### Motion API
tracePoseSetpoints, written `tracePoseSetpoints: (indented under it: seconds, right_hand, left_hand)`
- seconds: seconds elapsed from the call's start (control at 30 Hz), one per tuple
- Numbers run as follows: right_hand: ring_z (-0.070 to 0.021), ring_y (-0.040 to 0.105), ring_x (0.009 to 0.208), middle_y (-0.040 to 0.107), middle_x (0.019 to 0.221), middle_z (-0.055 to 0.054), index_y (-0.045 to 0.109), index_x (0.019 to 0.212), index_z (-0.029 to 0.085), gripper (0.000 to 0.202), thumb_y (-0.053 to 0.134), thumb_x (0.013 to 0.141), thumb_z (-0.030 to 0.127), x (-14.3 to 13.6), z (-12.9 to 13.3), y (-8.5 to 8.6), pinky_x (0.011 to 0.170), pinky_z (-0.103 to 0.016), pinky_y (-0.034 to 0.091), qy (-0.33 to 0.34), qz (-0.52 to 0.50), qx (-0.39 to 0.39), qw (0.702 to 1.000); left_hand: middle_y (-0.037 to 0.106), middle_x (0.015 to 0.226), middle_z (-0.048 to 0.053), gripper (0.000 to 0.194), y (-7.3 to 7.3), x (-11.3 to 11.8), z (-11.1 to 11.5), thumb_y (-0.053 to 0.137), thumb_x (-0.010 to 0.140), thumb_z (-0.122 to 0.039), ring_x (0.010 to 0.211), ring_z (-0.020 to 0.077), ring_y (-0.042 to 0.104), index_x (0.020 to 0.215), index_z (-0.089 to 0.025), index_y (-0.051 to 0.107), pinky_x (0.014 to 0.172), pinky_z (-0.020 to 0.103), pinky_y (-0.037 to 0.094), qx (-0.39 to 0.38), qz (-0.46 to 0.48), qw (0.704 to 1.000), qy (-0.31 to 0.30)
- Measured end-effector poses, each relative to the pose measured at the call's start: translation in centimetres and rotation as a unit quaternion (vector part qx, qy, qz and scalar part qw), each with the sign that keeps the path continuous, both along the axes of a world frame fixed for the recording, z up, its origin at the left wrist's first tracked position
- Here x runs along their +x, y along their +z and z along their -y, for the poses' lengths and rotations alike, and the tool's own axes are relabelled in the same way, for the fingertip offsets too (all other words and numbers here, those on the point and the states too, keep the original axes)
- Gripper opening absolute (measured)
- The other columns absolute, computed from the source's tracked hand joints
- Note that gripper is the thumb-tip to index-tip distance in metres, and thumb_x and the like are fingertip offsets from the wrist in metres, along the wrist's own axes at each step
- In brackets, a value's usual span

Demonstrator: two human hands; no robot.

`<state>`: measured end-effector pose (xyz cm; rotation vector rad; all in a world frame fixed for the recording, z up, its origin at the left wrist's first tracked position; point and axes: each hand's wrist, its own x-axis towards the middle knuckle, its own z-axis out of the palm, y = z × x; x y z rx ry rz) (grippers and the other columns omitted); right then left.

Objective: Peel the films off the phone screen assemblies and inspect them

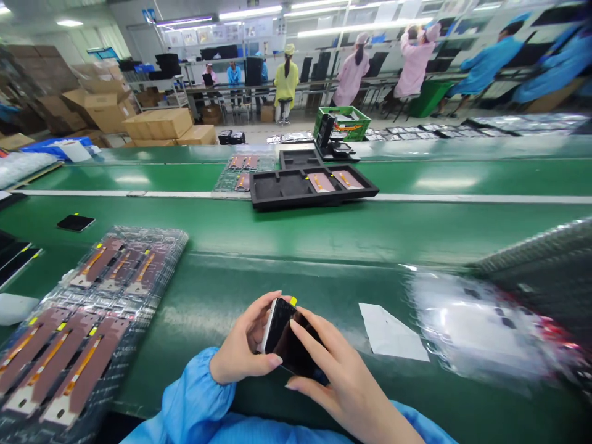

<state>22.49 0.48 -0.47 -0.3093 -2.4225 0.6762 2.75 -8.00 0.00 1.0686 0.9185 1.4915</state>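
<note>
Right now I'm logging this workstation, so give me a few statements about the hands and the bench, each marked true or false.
1. Both hands hold the dark phone screen. True.
2. The left hand rests flat on the belt. False: it grips the screen's left edge.
3. A white paper slip lies right of the hands. True.
4. The black tray on the belt is red. False: black.
5. The right hand fingers lie across the glass. True.
</note>
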Motion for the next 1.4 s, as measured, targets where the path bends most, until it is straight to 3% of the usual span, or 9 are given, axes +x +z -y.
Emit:
tracePoseSetpoints:
  seconds: [0.23,0.47,0.7,0.87,1.0,1.1,1.17,1.27,1.4]
  right_hand:
    - [-0.0344,0.035,0.139,0.035,0.151,-0.021,0.027,0.153,0.017,0.064,0.056,0.099,0.034,-0.1,0.0,0.2,0.104,-0.055,0.045,0.006,0.012,0.006,1.0]
    - [-0.0357,0.04,0.136,0.042,0.147,-0.022,0.031,0.151,0.017,0.063,0.059,0.097,0.033,0.0,0.1,0.5,0.103,-0.057,0.046,-0.003,0.005,0.0,1.0]
    - [-0.0367,0.046,0.131,0.043,0.147,-0.023,0.036,0.149,0.016,0.067,0.067,0.092,0.031,0.2,0.3,0.9,0.1,-0.057,0.049,-0.013,0.018,0.006,1.0]
    - [-0.0371,0.048,0.13,0.046,0.145,-0.024,0.039,0.147,0.014,0.071,0.071,0.089,0.04,0.2,0.2,1.5,0.1,-0.055,0.05,-0.025,0.014,0.027,0.999]
    - [-0.0401,0.048,0.129,0.052,0.139,-0.023,0.043,0.144,0.014,0.07,0.067,0.089,0.05,-0.1,0.1,1.6,0.103,-0.069,0.037,-0.052,0.027,0.064,0.996]
    - [-0.0414,0.049,0.128,0.056,0.136,-0.023,0.045,0.144,0.015,0.067,0.064,0.091,0.051,-0.3,0.1,1.2,0.104,-0.076,0.029,-0.095,0.023,0.069,0.993]
    - [-0.04,0.053,0.125,0.057,0.135,-0.022,0.044,0.145,0.015,0.071,0.062,0.091,0.056,-0.3,-0.1,1.0,0.104,-0.07,0.035,-0.107,-0.005,0.015,0.994]
    - [-0.0318,0.064,0.11,0.067,0.121,-0.016,0.049,0.142,0.017,0.06,0.048,0.098,0.058,0.1,-1.0,0.9,0.093,-0.051,0.054,-0.091,-0.017,-0.203,0.975]
    - [-0.0191,0.067,0.071,0.07,0.079,-0.006,0.072,0.101,0.015,0.054,0.038,0.101,0.058,0.6,-2.2,0.9,0.066,-0.032,0.057,0.031,0.046,-0.504,0.862]
  left_hand:
    - [0.051,0.147,0.013,0.076,0.5,-0.5,0.1,0.082,0.074,-0.037,0.135,0.0342,0.047,0.142,-0.033,0.048,0.111,0.047,0.038,0.007,-0.012,1.0,-0.017]
    - [0.051,0.147,0.012,0.077,0.5,-0.6,0.0,0.083,0.072,-0.038,0.135,0.0326,0.047,0.141,-0.033,0.049,0.112,0.046,0.036,0.014,-0.013,0.999,-0.031]
    - [0.051,0.146,0.012,0.081,0.2,-0.7,0.1,0.084,0.07,-0.04,0.135,0.0339,0.046,0.142,-0.032,0.048,0.113,0.047,0.034,0.007,0.0,0.999,-0.032]
    - [0.048,0.148,0.012,0.084,-0.6,-0.8,0.0,0.084,0.069,-0.04,0.135,0.0341,0.045,0.143,-0.032,0.046,0.114,0.047,0.032,0.009,0.021,0.999,-0.042]
    - [0.043,0.153,0.01,0.083,-0.7,-0.3,-0.3,0.082,0.071,-0.044,0.14,0.033,0.039,0.145,-0.034,0.045,0.116,0.044,0.03,-0.011,0.056,0.997,-0.05]
    - [0.041,0.155,0.008,0.066,-0.5,0.2,-0.7,0.071,0.083,-0.046,0.138,0.0313,0.043,0.144,-0.034,0.047,0.108,0.04,0.042,-0.066,0.121,0.989,-0.046]
    - [0.052,0.147,0.011,0.052,-0.3,0.2,-1.0,0.055,0.094,-0.046,0.118,0.0304,0.062,0.144,-0.031,0.047,0.089,0.039,0.056,-0.122,0.164,0.978,-0.042]
    - [0.07,0.121,0.016,0.051,0.2,-0.7,-1.5,0.041,0.099,-0.048,0.086,0.0273,0.073,0.143,-0.023,0.049,0.067,0.036,0.06,-0.187,0.195,0.962,-0.029]
    - [0.074,0.11,0.015,0.052,0.7,-1.8,-2.2,0.05,0.096,-0.05,0.092,0.0283,0.072,0.132,-0.014,0.06,0.073,0.035,0.059,-0.205,0.196,0.959,0.007]
